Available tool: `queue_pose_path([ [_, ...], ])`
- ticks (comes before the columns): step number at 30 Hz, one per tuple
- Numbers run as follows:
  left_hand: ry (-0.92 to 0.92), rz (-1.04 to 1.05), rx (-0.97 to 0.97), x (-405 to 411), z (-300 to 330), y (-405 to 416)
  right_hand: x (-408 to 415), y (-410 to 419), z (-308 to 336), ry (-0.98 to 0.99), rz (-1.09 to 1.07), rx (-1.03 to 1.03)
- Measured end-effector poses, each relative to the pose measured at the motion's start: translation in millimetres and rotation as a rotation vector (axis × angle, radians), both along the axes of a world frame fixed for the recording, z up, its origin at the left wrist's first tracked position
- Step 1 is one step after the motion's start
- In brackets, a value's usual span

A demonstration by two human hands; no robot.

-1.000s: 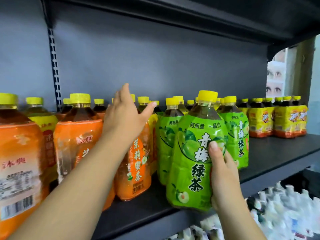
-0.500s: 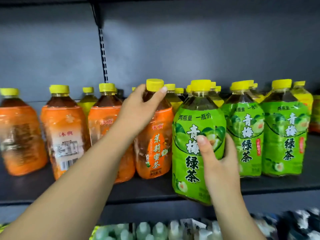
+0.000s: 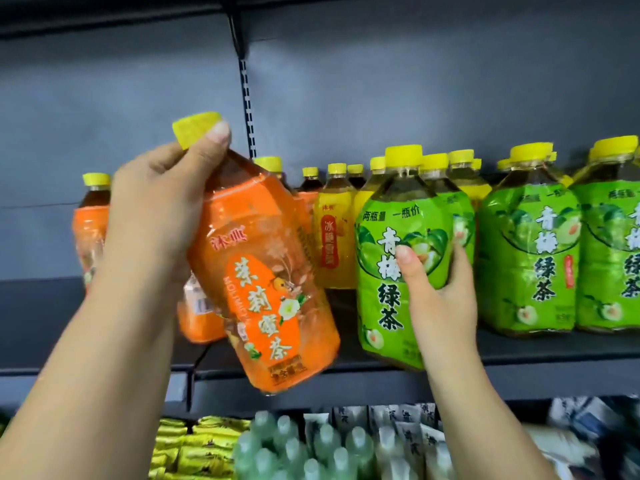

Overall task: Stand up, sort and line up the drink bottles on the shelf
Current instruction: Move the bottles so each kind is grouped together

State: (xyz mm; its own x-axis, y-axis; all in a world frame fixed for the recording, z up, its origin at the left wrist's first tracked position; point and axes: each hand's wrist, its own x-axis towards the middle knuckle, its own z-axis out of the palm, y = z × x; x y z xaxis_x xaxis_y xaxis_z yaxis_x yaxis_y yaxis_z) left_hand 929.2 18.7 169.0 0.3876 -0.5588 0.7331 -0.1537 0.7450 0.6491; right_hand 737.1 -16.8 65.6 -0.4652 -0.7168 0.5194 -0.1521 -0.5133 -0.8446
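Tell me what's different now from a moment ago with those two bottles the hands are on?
The left hand, which only rested on the orange bottle as it stood upright on the shelf, now grips its neck and has lifted it out, tilted, in front of the shelf edge. The right hand holds the green bottle as before, at the shelf's front. The other green bottles stayed put.

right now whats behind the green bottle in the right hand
Behind the green bottle gripped by the right hand stand more yellow-capped bottles, only their caps and shoulders showing. Their labels are mostly hidden.
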Motion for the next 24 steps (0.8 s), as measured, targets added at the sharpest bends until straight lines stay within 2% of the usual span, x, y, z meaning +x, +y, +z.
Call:
queue_pose_path([
  [2,-0.036,0.024,0.011,18,0,6,18,-11,2,0.014,-0.045,0.054],
  [5,-0.091,0.067,0.018,50,-3,7,48,-30,3,0.119,-0.229,0.076],
  [10,-0.102,0.114,0.063,97,-6,-3,74,-44,6,0.325,-0.466,-0.171],
  [12,-0.078,0.087,0.071,107,-6,-7,82,-41,12,0.298,-0.391,-0.265],
  [14,-0.066,0.054,0.074,116,-6,-10,97,-38,18,0.287,-0.206,-0.307],
  [17,-0.074,0.063,0.081,133,-2,-13,116,-43,22,0.159,0.08,-0.206],
  [19,-0.086,0.073,0.079,144,1,-13,125,-47,21,0.208,0.068,-0.101],
  [24,-0.122,0.151,0.132,171,8,-28,145,-43,26,0.424,-0.15,0.052],
])
